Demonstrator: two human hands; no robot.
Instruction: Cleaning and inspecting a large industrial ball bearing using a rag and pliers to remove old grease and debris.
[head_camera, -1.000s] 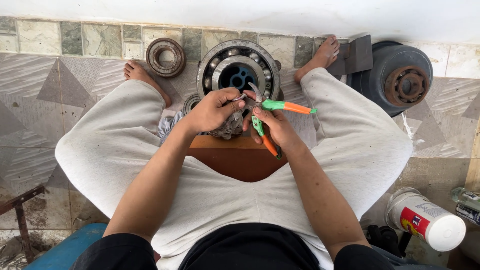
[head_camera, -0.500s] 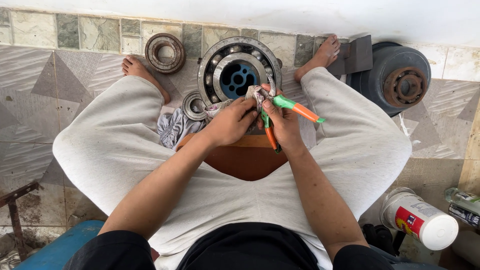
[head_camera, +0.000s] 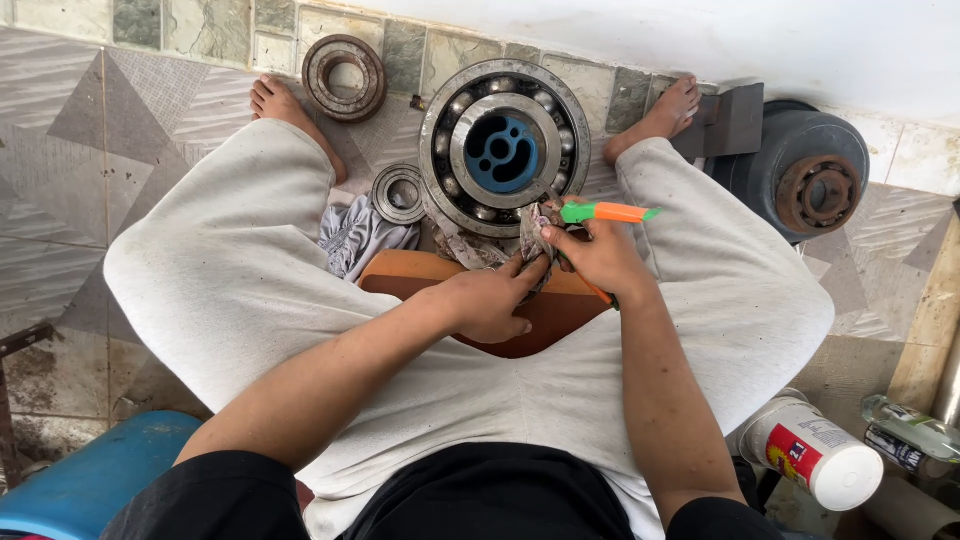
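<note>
I sit on the floor with my legs apart, a brown wooden board (head_camera: 405, 275) between my thighs. My right hand (head_camera: 598, 257) grips pliers with orange and green handles (head_camera: 604, 212), jaws pointing left at a small greasy part wrapped in a dirty rag (head_camera: 533, 226). My left hand (head_camera: 492, 300) pinches that rag-wrapped part from below, resting on the board. A large ball bearing with a blue core (head_camera: 503, 148) lies just beyond both hands. What the plier jaws hold is hidden by the rag.
A small bearing (head_camera: 399, 193) and a grey cloth (head_camera: 357, 234) lie left of the large bearing. Another bearing ring (head_camera: 345, 77) sits by my left foot. A rusty hub (head_camera: 812, 182) is at right, a white can (head_camera: 811, 456) and bottle (head_camera: 910, 425) lower right, a blue container (head_camera: 90, 480) lower left.
Both hands have shifted right and slightly toward me with the pliers and rag-wrapped part. The plier handles have closed together and now point right.
</note>
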